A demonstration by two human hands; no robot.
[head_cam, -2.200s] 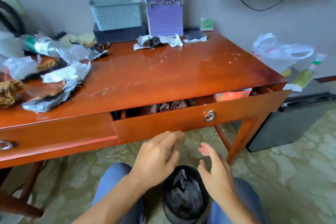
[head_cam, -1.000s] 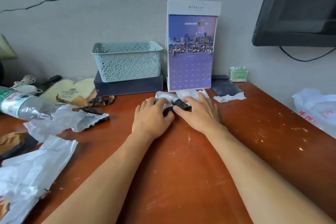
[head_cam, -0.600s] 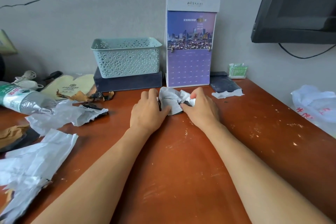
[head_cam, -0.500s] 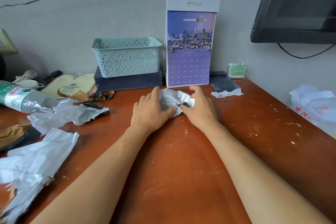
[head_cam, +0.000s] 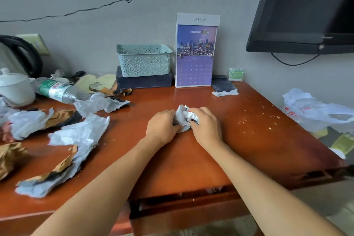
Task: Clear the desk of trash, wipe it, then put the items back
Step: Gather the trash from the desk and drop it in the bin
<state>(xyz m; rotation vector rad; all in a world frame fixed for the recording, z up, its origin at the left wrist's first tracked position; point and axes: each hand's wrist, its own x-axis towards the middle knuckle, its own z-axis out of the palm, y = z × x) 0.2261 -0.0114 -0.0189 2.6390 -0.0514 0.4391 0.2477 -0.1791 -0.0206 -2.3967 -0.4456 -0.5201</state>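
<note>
A crumpled wad of white and black paper trash point(head_cam: 183, 116) sits mid-desk, pinched between both hands. My left hand point(head_cam: 161, 127) presses it from the left and my right hand point(head_cam: 206, 126) closes on it from the right. Both rest on the red-brown wooden desk point(head_cam: 249, 140). More torn white, brown and burnt-edged paper scraps point(head_cam: 76, 140) cover the left side of the desk, with a squashed plastic bottle point(head_cam: 55, 90) behind them. A small white scrap point(head_cam: 224, 93) lies near the back right.
Along the wall stand a teal basket point(head_cam: 143, 59) on a dark box point(head_cam: 144, 81), a purple calendar point(head_cam: 196, 51), a black pad point(head_cam: 223, 84) and a white teapot point(head_cam: 14, 87). A white plastic bag point(head_cam: 314, 111) hangs off the right. The drawer point(head_cam: 182, 207) is ajar.
Both hands went from the bin at my lap to the back of the desk, gathered the paper, and have dragged the bunched wad toward me.
</note>
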